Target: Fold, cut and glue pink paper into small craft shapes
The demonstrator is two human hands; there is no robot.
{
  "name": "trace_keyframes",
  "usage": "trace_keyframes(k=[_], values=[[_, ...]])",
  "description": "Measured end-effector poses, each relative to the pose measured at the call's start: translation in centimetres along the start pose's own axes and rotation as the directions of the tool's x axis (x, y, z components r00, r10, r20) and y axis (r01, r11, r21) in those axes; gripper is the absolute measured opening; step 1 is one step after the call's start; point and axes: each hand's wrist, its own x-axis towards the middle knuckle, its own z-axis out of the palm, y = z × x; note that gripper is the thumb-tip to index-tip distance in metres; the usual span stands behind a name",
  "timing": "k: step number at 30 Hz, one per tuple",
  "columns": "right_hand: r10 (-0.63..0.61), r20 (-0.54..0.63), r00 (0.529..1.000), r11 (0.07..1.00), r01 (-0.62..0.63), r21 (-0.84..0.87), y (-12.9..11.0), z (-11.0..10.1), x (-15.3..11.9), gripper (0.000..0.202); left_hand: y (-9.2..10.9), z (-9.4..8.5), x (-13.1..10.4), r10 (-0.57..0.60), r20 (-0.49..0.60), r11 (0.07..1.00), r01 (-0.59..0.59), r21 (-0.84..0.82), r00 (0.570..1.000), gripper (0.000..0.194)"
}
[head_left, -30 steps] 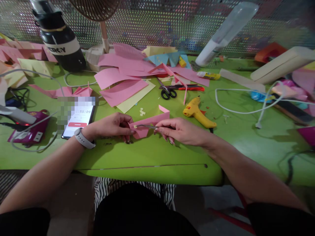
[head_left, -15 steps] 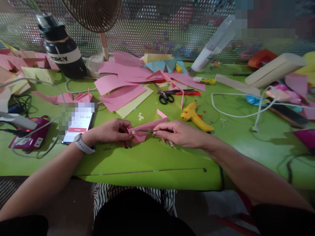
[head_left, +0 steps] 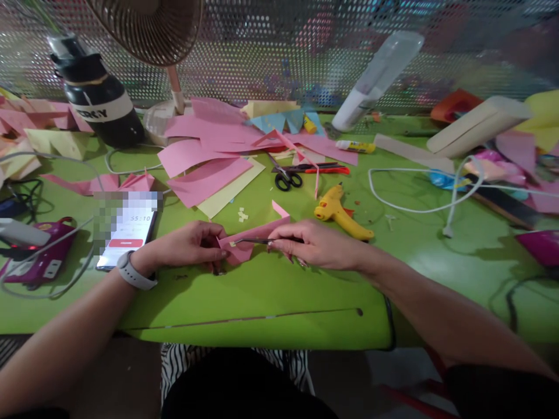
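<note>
My left hand (head_left: 198,244) pinches the left end of a folded pink paper piece (head_left: 257,234) over the green table. In my right hand (head_left: 301,241) is a pair of thin dark tweezers (head_left: 253,240), their tip at a tiny pale yellow square (head_left: 233,244) on the pink paper. Several similar yellow bits (head_left: 242,215) lie on the table just behind the paper. Black scissors (head_left: 288,179) and a yellow glue gun (head_left: 343,214) rest farther back.
A phone (head_left: 130,230) and a magenta power strip (head_left: 43,250) lie at the left. Behind are a black bottle (head_left: 102,99), a fan (head_left: 151,29), pink sheets (head_left: 209,180), a glue stick (head_left: 356,146) and a clear bottle (head_left: 378,81). A white cable (head_left: 406,206) loops at the right.
The view has shifted slightly, so the table things appear a little farther left. Both hands keep their hold, and the tweezer tip stays at the yellow square.
</note>
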Motion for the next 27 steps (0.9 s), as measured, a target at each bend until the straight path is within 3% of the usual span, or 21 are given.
trace_keyframes(k=[4,12,23,27], values=[[-0.021,0.006,1.0,1.0,0.021,0.01,0.06,0.0,0.04,0.034,0.02,0.04,0.0,0.009,-0.003,1.0,-0.009,0.0,1.0,0.024],[0.064,-0.025,0.998,0.998,-0.064,0.011,0.14,0.46,-0.23,0.035,-0.43,-0.03,0.14,0.054,0.0,0.998,-0.054,0.013,0.999,0.018],[0.013,-0.02,1.0,1.0,-0.013,0.023,0.41,0.66,-0.09,0.037,0.01,0.21,0.17,0.052,0.007,0.998,-0.051,-0.023,0.999,0.018],[0.048,-0.031,0.998,0.999,-0.047,0.016,0.39,0.78,-0.02,0.039,-0.04,0.22,0.2,0.052,0.002,0.999,-0.052,-0.007,0.999,0.017]])
